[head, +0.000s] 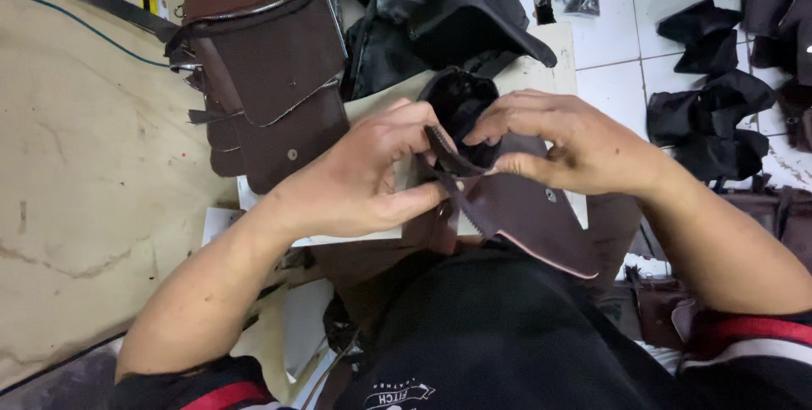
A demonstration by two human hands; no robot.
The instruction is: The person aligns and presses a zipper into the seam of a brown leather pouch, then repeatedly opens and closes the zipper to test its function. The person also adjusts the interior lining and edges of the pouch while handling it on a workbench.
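Note:
A small dark brown leather pouch [524, 207] with a zipper edge and black lining lies between my hands above my lap. My left hand [364, 173] pinches the zipper strip at the pouch's left side with thumb and fingers. My right hand [575, 144] grips the pouch's upper right edge, fingers curled over the open mouth, where the black lining [461, 97] shows. A metal snap sits on the pouch's front flap.
A stack of brown leather bags [271, 63] lies on the wooden table [85, 165] at upper left, beside a long metal ruler [101, 0] and a blue cord. Black fabric pieces [710, 114] are scattered over the white tiled floor at right. White paper sheets lie under the work.

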